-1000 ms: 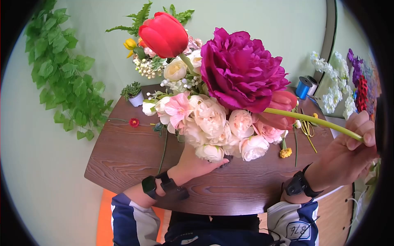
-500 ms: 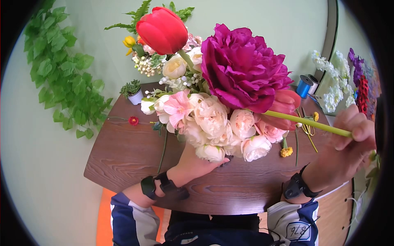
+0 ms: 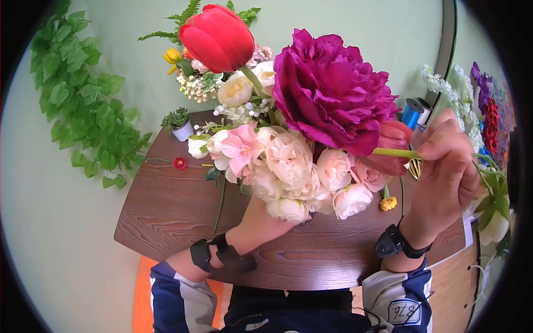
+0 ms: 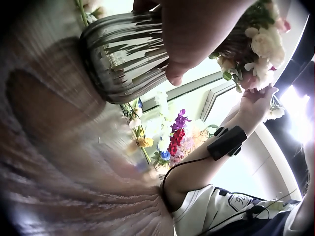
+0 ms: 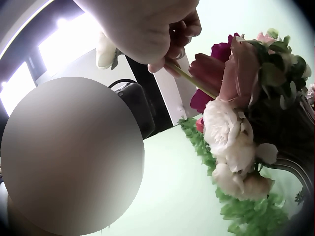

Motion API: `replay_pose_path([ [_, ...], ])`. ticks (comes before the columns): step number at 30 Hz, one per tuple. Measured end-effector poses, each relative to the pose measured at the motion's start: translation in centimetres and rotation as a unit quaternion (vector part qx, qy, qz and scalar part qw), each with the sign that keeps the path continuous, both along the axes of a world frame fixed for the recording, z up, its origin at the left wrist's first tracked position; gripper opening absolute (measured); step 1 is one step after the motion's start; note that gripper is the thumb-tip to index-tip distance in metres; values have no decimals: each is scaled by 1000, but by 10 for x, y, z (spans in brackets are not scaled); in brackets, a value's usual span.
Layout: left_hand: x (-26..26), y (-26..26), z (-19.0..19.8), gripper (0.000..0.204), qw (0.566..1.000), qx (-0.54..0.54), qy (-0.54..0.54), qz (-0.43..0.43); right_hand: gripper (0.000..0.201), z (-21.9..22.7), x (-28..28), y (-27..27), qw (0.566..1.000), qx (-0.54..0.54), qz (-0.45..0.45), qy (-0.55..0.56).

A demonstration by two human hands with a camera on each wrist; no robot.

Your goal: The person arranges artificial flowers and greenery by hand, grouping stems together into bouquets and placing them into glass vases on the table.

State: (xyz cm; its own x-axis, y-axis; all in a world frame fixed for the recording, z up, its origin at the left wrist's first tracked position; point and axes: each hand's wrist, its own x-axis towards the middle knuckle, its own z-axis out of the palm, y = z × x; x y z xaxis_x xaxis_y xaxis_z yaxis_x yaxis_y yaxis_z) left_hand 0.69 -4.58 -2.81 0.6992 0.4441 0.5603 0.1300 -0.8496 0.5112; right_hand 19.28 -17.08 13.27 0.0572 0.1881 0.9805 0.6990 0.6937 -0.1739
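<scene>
My left hand (image 3: pixel 265 219) grips a ribbed glass vase (image 4: pixel 115 59) beneath the flowers, its thumb over the glass in the left wrist view. Blooms hide most of the vase in the head view. Above it crowd cream and blush roses (image 3: pixel 288 158), a pink flower (image 3: pixel 241 145), a tall red tulip (image 3: pixel 216 39) and a large purple peony (image 3: pixel 336 91). To the right, my right hand (image 3: pixel 444 172) pinches a thick green stem (image 3: pixel 395 152) between thumb and fingers. The stem crosses a dusky pink tulip (image 3: pixel 395 136) and disappears at the peony's lower edge.
Loose yellow blooms (image 3: pixel 388 203), a small red flower (image 3: pixel 179 163) and a potted succulent (image 3: pixel 179 125) are on the brown table (image 3: pixel 166 205). Ribbon spools (image 3: pixel 412 112) stand at the back right. Ivy (image 3: pixel 78 89) hangs on the left wall; white flowers (image 3: pixel 491 222) stand at far right.
My right hand has moved left along the green stem's line, nearer the blooms, and less stem shows between them. The peony has shifted slightly right and up. My left hand stays in place.
</scene>
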Motion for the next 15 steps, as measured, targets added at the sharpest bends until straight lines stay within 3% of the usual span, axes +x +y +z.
replay_pose_path([
  [2, -1, -2, 4, 56, 1000, -2, -5, -2, 42, -1, 0, 0, 998, 17, 35, 45],
  [4, -1, -3, 7, 56, 1000, -3, -9, -3, 41, 3, -1, -5, 999, -17, -2, -31],
  [10, 1, -4, 8, 52, 1000, 5, -18, -5, 39, 6, -4, -6, 997, -61, -14, -35],
  [15, -2, -9, 16, 46, 1000, -13, -1, -4, 34, 10, -9, -1, 994, -33, -33, -94],
])
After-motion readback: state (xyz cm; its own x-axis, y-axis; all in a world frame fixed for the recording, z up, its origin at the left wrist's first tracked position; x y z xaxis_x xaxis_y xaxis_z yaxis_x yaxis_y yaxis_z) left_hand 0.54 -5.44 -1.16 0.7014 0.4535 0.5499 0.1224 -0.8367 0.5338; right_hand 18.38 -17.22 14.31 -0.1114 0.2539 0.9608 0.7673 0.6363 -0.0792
